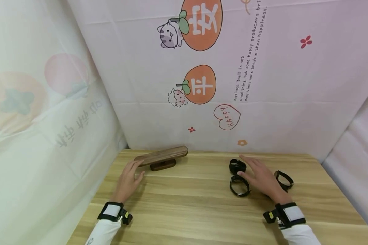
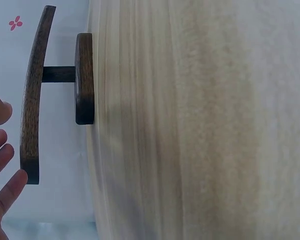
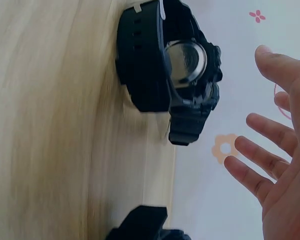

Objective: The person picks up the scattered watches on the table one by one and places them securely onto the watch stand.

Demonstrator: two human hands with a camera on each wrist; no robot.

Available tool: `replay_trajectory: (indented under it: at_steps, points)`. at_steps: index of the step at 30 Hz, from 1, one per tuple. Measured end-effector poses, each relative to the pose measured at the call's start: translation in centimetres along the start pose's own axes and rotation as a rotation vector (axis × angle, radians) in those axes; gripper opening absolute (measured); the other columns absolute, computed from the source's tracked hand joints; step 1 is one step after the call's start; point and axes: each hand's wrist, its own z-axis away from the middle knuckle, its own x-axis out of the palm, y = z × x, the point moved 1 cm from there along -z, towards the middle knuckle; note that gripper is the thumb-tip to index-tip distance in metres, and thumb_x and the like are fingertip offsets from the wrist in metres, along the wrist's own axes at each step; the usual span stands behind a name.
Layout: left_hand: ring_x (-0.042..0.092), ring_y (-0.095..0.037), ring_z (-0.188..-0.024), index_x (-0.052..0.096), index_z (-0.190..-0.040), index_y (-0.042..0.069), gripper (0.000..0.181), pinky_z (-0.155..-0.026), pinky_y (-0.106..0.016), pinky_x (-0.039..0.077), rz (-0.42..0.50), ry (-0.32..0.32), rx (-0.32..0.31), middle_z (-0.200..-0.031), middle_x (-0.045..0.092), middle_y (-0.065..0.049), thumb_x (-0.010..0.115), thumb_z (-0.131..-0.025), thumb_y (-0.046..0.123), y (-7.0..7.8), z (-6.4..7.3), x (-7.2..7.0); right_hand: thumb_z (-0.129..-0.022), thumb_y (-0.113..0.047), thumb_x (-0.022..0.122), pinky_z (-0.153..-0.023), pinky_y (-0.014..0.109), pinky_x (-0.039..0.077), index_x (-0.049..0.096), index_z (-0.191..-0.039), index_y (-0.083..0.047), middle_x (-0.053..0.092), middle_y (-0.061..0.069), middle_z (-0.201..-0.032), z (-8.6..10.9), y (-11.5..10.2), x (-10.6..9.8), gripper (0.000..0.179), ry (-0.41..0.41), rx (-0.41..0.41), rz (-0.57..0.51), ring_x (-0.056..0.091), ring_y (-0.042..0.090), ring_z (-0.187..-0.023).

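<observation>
A dark wooden stand with a long, slightly curved top bar (image 1: pixel 162 155) on a short post and small base (image 1: pixel 163 165) stands at the back left of the table. My left hand (image 1: pixel 127 180) is at the bar's left end, fingers extended; in the left wrist view one fingertip meets the end of the bar (image 2: pixel 31 115). Over on the right, my right hand (image 1: pixel 261 177) hovers among black wristwatches, fingers spread and holding nothing. Two watches, one behind (image 1: pixel 237 166) and one in front (image 1: pixel 240 186), lie left of it. A third watch (image 1: pixel 284 180) lies to its right.
The wood-grain table (image 1: pixel 190 211) meets a printed white cloth (image 1: pixel 159 122) hanging behind it. More white cloth (image 1: pixel 64 163) hangs along the left side, and another sheet (image 1: pixel 358 160) closes the right. Each wrist wears a strap with a small camera.
</observation>
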Motion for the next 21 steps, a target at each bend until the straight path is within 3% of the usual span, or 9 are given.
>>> replay_trajectory:
  at_steps: [10, 21]
  points:
    - [0.066, -0.036, -0.115, 0.068, -0.135, -0.001, 0.056, -0.096, -0.050, 0.060, -0.005, 0.050, -0.020, -0.123, 0.069, -0.019, 0.088, -0.083, -0.001, -0.2, 0.3, 0.3, -0.102, -0.041, 0.072, -0.106, 0.073, 0.049, 0.043, -0.164, -0.019, 0.055, 0.021, -0.154, -1.1, -0.9, 1.2, 0.072, 0.013, -0.045, -0.016, 0.050, 0.047, -0.141]
    - [0.066, -0.037, -0.115, 0.067, -0.135, -0.001, 0.054, -0.095, -0.051, 0.060, -0.014, 0.063, -0.025, -0.123, 0.068, -0.021, 0.088, -0.085, 0.000, -0.1, 0.7, 0.5, -0.100, -0.031, 0.077, -0.106, 0.071, 0.050, 0.046, -0.162, -0.015, 0.056, 0.021, -0.153, -1.9, -2.0, 2.2, 0.071, -0.009, -0.057, -0.037, 0.051, 0.046, -0.140]
